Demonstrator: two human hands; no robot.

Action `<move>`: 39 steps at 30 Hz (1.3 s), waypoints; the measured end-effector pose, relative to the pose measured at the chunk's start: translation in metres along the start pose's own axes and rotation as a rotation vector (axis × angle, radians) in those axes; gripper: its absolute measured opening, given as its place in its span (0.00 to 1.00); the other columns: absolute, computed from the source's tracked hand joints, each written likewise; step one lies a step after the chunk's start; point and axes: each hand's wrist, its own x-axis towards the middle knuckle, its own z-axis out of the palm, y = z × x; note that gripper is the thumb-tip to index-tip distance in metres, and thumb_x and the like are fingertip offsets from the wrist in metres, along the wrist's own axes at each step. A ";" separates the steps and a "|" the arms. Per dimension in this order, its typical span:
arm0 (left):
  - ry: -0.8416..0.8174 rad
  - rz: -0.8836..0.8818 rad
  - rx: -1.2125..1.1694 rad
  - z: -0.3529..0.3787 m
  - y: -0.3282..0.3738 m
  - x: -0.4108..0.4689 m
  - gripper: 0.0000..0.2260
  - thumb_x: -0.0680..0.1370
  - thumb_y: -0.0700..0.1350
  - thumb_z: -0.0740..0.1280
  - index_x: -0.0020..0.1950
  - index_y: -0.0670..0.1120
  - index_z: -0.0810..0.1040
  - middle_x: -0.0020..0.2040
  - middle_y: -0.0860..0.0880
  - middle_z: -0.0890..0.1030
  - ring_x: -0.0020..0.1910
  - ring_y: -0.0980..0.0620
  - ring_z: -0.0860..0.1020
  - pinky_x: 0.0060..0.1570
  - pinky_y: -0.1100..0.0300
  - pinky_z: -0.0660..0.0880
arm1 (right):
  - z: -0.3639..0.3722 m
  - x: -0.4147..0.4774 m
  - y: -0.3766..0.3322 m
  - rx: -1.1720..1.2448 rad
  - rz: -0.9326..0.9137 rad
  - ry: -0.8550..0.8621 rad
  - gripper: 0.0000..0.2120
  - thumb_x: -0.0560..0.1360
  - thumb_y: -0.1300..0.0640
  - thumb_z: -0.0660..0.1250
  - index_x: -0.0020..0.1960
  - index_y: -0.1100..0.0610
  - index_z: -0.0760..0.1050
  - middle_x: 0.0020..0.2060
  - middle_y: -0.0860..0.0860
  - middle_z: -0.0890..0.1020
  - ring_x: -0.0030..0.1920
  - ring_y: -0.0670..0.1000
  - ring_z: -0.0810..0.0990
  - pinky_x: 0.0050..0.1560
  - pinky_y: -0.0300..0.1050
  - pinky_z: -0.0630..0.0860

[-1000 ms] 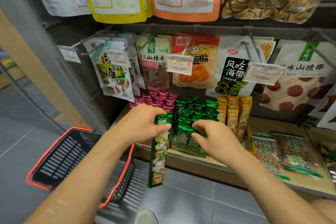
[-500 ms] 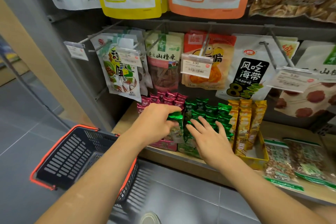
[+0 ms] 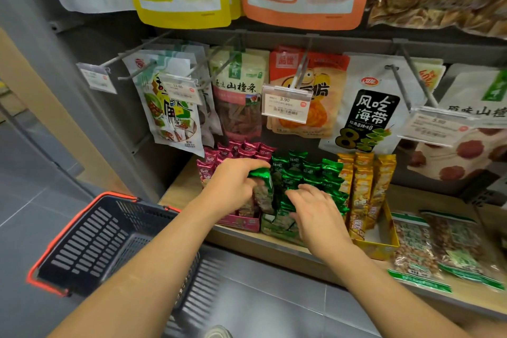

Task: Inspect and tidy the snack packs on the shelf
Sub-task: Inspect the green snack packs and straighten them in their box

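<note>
left hand [image 3: 236,184]: your fingers are curled round the crimped top of one green pack [image 3: 262,177] and hold it upright.
green pack: it stands at the seam between the pink box [image 3: 244,223] and the green box [image 3: 277,228]. You cannot tell which box its lower end sits in.
right hand [image 3: 315,208]: your fingers are spread and relaxed, resting on the tops of the green packs [image 3: 310,170]. It holds nothing.
green box: a low carton at the front edge of the shelf [image 3: 178,192], filled with rows of green packs standing on end.
pink box: it touches the green box on the left. Its pink packs [image 3: 241,149] stand upright, and your left hand hides the front ones.
yellow box [image 3: 384,245]: just right of the green box. Tall yellow packs [image 3: 362,186] stand along its left side and back.
shelf: pale wood, carrying the three boxes side by side. Two nut bags [image 3: 417,250] lie flat to the right of the yellow box.
basket [image 3: 96,241]: black slotted plastic with an orange rim, below your left forearm, just beside the shelf and above the grey floor.
pegs above: hanging bags [image 3: 238,96] fill the row over the boxes. A price tag [image 3: 286,104] reads 3.90.
</note>
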 end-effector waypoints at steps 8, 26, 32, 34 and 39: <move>-0.013 -0.047 -0.049 0.012 -0.006 0.010 0.24 0.76 0.28 0.59 0.65 0.50 0.78 0.59 0.49 0.80 0.39 0.74 0.77 0.32 0.75 0.71 | -0.003 -0.002 0.001 -0.020 -0.029 0.001 0.24 0.69 0.62 0.75 0.64 0.53 0.77 0.56 0.50 0.82 0.65 0.56 0.75 0.59 0.53 0.74; 0.220 -0.452 -0.416 0.010 -0.042 0.024 0.16 0.81 0.34 0.59 0.65 0.47 0.76 0.57 0.48 0.73 0.41 0.56 0.77 0.53 0.49 0.80 | 0.000 0.017 0.006 -0.106 -0.035 -0.045 0.28 0.75 0.53 0.63 0.74 0.50 0.63 0.66 0.49 0.73 0.67 0.52 0.70 0.65 0.53 0.61; -0.075 -0.012 0.186 0.020 -0.023 0.015 0.28 0.74 0.27 0.58 0.69 0.49 0.75 0.67 0.47 0.76 0.64 0.46 0.72 0.64 0.61 0.68 | 0.003 0.012 0.009 -0.088 -0.068 -0.061 0.27 0.78 0.56 0.61 0.76 0.51 0.62 0.68 0.51 0.70 0.69 0.54 0.68 0.67 0.52 0.61; -0.150 0.040 0.351 0.028 -0.014 0.016 0.29 0.75 0.29 0.58 0.72 0.51 0.71 0.69 0.48 0.74 0.65 0.45 0.67 0.65 0.50 0.65 | 0.003 0.009 0.010 -0.060 -0.079 -0.024 0.26 0.78 0.59 0.63 0.75 0.52 0.64 0.68 0.52 0.72 0.69 0.54 0.70 0.65 0.52 0.64; -0.239 0.116 0.755 0.051 -0.004 0.009 0.24 0.74 0.35 0.63 0.70 0.48 0.69 0.62 0.49 0.77 0.62 0.45 0.65 0.54 0.45 0.62 | 0.000 0.007 0.006 0.035 -0.011 0.027 0.15 0.75 0.57 0.70 0.61 0.56 0.75 0.61 0.55 0.80 0.63 0.57 0.77 0.64 0.52 0.69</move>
